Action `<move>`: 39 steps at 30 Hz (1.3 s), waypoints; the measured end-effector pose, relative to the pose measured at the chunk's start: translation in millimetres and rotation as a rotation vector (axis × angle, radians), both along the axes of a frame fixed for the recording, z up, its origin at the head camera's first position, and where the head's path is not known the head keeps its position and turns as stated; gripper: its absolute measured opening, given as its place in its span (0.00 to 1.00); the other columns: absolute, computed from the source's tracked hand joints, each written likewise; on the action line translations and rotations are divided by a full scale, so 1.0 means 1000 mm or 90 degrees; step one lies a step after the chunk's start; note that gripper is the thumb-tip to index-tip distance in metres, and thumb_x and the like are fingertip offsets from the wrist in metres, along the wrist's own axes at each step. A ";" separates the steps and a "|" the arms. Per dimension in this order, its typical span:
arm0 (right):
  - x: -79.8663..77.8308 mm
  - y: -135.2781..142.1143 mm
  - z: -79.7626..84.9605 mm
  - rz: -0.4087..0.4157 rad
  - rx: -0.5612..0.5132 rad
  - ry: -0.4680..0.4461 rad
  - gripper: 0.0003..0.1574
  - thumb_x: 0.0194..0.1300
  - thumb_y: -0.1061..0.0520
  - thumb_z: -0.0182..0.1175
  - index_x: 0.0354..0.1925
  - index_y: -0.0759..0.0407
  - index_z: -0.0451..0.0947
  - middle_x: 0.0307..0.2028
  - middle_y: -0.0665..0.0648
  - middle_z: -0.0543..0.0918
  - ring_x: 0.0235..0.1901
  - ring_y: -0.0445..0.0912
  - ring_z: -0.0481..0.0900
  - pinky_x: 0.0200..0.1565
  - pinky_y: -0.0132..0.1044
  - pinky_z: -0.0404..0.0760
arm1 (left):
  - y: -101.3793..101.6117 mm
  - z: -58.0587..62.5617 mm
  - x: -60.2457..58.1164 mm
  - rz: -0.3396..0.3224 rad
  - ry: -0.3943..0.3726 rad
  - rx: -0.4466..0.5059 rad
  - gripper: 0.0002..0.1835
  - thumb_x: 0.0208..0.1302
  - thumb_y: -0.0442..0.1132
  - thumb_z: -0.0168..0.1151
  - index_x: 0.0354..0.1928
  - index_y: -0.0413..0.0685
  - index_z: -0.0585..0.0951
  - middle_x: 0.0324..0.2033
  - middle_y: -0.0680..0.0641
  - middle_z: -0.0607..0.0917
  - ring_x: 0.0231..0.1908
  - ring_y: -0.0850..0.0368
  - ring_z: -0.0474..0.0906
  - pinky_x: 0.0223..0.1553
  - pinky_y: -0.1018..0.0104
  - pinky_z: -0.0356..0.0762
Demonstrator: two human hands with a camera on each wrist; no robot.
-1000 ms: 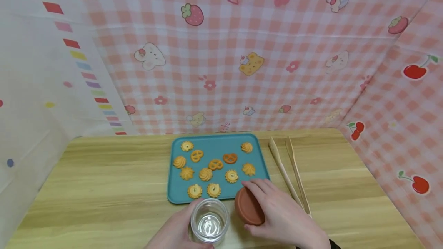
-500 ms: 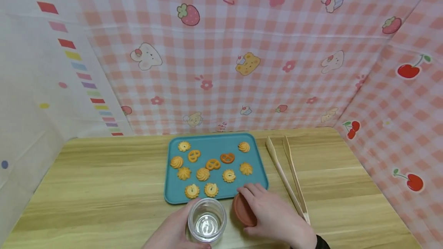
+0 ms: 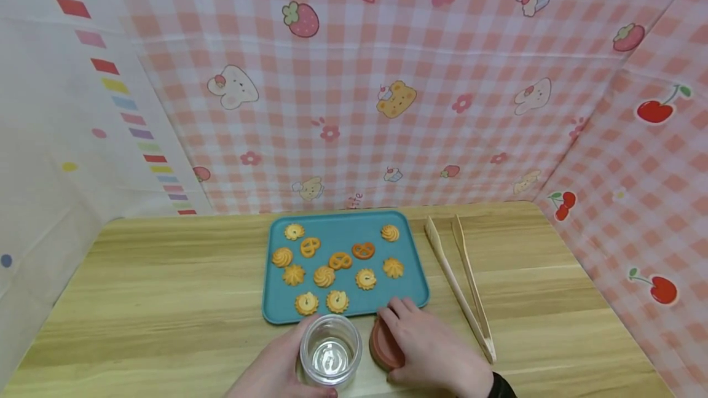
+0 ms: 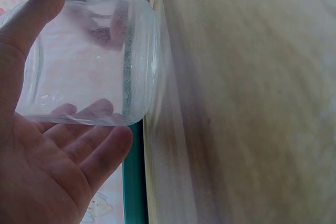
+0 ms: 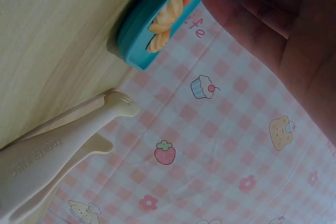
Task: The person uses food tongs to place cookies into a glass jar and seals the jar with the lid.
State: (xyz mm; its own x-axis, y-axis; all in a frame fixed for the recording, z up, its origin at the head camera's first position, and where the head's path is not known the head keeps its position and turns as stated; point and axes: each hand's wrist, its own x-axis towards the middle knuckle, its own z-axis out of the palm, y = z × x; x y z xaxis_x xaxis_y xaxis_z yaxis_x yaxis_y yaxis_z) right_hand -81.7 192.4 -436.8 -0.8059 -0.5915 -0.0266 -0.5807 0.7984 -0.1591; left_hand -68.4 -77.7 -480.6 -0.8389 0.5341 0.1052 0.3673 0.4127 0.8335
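In the head view my left hand (image 3: 276, 364) grips a clear glass jar (image 3: 332, 358), open end up, with nothing inside it. The left wrist view shows the thumb on one side of the glass jar (image 4: 94, 61) and the fingers on the other, its base close to the tabletop. Just right of the jar, my right hand (image 3: 434, 346) holds a round reddish-brown lid (image 3: 384, 349), which lies almost level close over the table. Its fingers are at the lid's far edge and its thumb at the near edge. The right hand covers the lid's right part.
A blue-green tray (image 3: 343, 232) lies beyond both hands, bearing several cookies (image 3: 324, 276) and small pretzels (image 3: 363, 250). Right of it, wooden tongs (image 3: 453, 280) rest on the wood-grain table (image 3: 166, 300). A pink checked cloth (image 3: 343, 66) hangs behind and at the right.
The lid, tilted in the right hand before, has come down toward the table and now lies nearly level. The left hand and the jar stay in place.
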 end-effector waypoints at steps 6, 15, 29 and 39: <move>-0.001 -0.002 -0.002 0.016 0.016 -0.002 0.47 0.34 0.40 0.73 0.53 0.56 0.72 0.44 0.48 0.71 0.43 0.41 0.69 0.40 0.36 0.76 | 0.000 0.000 -0.001 0.002 0.003 -0.008 0.49 0.39 0.57 0.77 0.66 0.68 0.64 0.54 0.62 0.77 0.53 0.61 0.74 0.57 0.57 0.70; 0.001 -0.007 -0.004 0.037 0.011 -0.021 0.40 0.30 0.40 0.74 0.44 0.51 0.72 0.39 0.45 0.69 0.38 0.40 0.68 0.37 0.32 0.74 | -0.001 0.001 -0.001 0.003 0.008 -0.010 0.49 0.38 0.57 0.77 0.67 0.67 0.64 0.54 0.62 0.77 0.53 0.60 0.75 0.56 0.57 0.71; 0.001 -0.011 -0.010 0.024 0.025 -0.030 0.42 0.29 0.40 0.75 0.45 0.50 0.72 0.39 0.46 0.69 0.40 0.41 0.69 0.38 0.34 0.75 | 0.000 0.001 -0.002 -0.001 0.005 -0.014 0.48 0.39 0.58 0.76 0.66 0.68 0.64 0.53 0.62 0.78 0.52 0.61 0.75 0.56 0.57 0.71; 0.002 -0.011 -0.011 0.025 0.041 -0.025 0.50 0.27 0.36 0.77 0.49 0.52 0.71 0.41 0.47 0.69 0.42 0.43 0.69 0.39 0.36 0.77 | -0.001 0.001 0.000 0.000 -0.001 -0.014 0.48 0.40 0.58 0.76 0.66 0.67 0.64 0.53 0.61 0.78 0.52 0.60 0.75 0.56 0.58 0.71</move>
